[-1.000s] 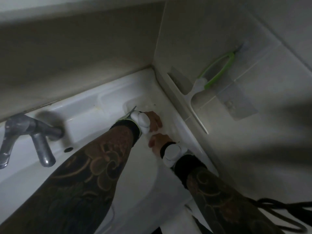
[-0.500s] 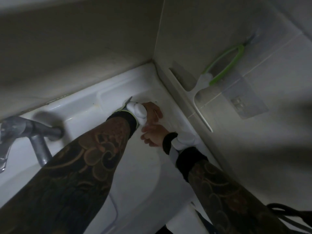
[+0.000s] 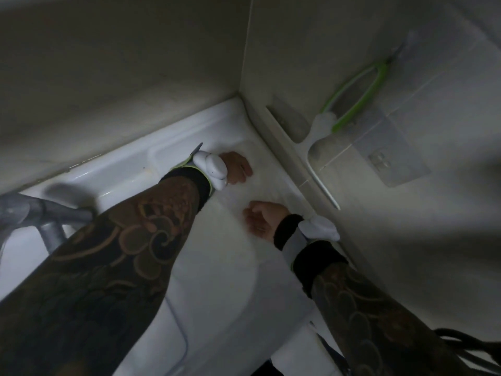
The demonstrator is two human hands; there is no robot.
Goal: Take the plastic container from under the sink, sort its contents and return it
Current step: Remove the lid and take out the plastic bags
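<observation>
The plastic container cannot be made out here, so neither its place nor its long axis can be told. Both hands are over the back right corner of the sink (image 3: 130, 169). The left hand (image 3: 236, 167) rests curled on the ledge, and the right hand (image 3: 264, 218) is curled a little nearer. Whether either holds anything cannot be told. A tap (image 3: 51, 232) stands to the left, and a green-handled squeegee (image 3: 324, 124) hangs on the right wall. Half a second ago the hands touched; now they are apart.
</observation>
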